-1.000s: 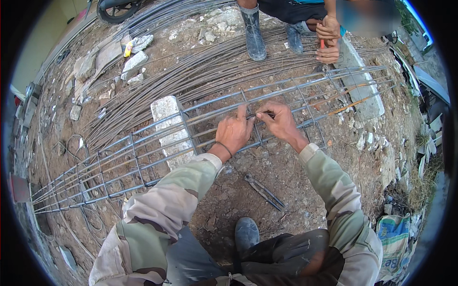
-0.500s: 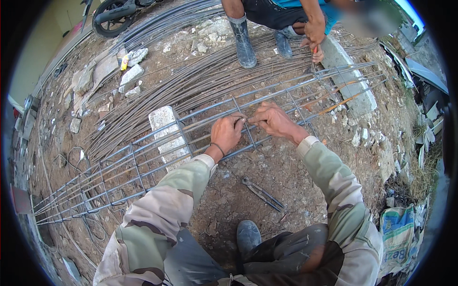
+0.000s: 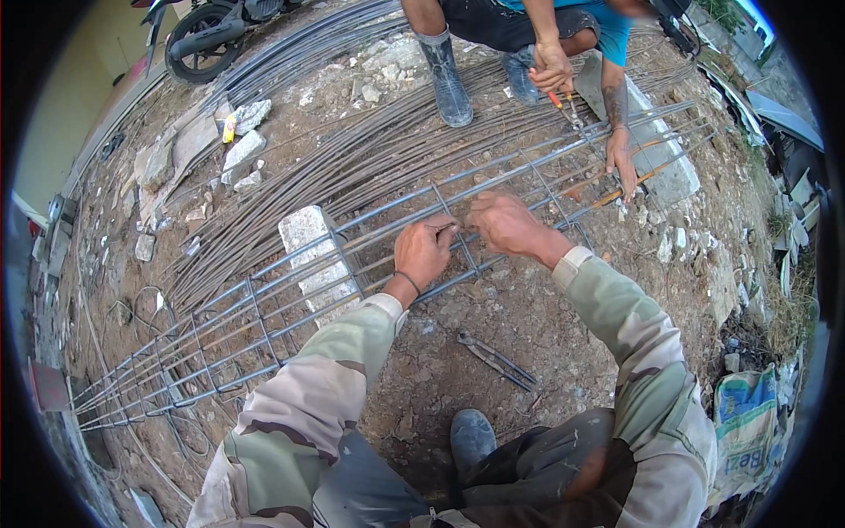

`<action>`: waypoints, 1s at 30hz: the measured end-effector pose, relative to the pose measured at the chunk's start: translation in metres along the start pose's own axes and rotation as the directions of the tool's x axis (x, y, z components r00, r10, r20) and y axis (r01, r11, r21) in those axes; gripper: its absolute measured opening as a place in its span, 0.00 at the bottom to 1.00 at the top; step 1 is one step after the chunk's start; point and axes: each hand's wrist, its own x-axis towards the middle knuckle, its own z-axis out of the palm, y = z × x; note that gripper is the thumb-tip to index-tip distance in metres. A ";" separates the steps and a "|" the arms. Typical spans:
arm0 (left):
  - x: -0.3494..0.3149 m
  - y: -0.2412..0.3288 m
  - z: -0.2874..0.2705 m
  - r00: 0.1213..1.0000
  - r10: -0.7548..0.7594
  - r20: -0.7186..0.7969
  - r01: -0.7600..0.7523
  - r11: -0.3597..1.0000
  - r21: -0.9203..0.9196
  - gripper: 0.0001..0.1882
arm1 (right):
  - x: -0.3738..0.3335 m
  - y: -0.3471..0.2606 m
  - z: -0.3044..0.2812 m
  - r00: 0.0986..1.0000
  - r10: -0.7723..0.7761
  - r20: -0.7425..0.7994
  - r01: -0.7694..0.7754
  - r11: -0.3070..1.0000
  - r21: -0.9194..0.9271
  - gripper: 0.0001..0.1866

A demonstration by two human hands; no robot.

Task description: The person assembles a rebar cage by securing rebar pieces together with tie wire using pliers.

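Note:
A long rebar cage (image 3: 220, 385), made of thin steel bars with square stirrups, lies diagonally before me. Over its middle, beside one stirrup, my left hand (image 3: 424, 255) is closed in a pinch, thumb against forefinger. Close to its right, my right hand (image 3: 510, 225) has its fingers curled together above the same stirrup. Whatever sits between the fingertips of either hand is too small or hidden to name. A pair of pincers (image 3: 495, 359) lies on the dirt between me and the cage.
Concrete blocks (image 3: 308, 255) support the cage. Loose rebar (image 3: 264, 216) lies beyond it. At the far right a crouching co-worker's hand (image 3: 552, 67) holds red-and-yellow-handled pliers (image 3: 574, 113); their other hand (image 3: 621, 163) reaches the cage. A motorbike (image 3: 207, 40) stands back left, a sack (image 3: 744, 431) right.
My right hand has drawn slightly away from my left at the fingertips. The co-worker's pliers have come into fuller view, and their other hand has moved down onto the cage's end. My view has shifted slightly.

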 end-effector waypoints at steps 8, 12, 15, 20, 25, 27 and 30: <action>-0.003 0.001 -0.001 1.000 0.029 -0.006 -0.029 0.999 0.039 0.05 | 0.007 -0.002 -0.009 0.988 -0.072 -0.140 0.053 0.989 -0.135 0.11; -0.005 0.003 -0.002 0.998 0.069 -0.016 -0.068 0.998 0.010 0.06 | 0.023 0.014 -0.006 0.993 0.030 0.110 -0.031 1.000 0.003 0.20; -0.005 0.002 -0.003 0.998 0.055 0.003 -0.055 0.997 0.060 0.07 | 0.026 0.013 0.003 0.984 0.094 0.152 -0.095 0.995 0.000 0.18; -0.004 0.008 -0.004 0.999 0.050 0.010 -0.051 0.993 0.102 0.07 | 0.047 0.014 0.018 0.924 0.305 0.231 -0.364 0.887 0.285 0.10; -0.006 0.000 0.000 0.997 0.078 -0.015 -0.075 0.990 0.119 0.07 | 0.059 0.016 0.008 0.856 0.249 0.453 -0.487 0.683 0.545 0.08; -0.006 0.001 0.003 0.981 0.149 -0.120 -0.146 0.989 0.033 0.07 | 0.061 0.007 0.013 0.780 0.518 0.351 -0.609 0.502 0.614 0.09; -0.006 -0.004 0.002 0.994 0.101 -0.046 -0.094 0.986 0.137 0.08 | 0.072 0.005 -0.002 0.801 0.494 0.339 -0.551 0.829 0.094 0.10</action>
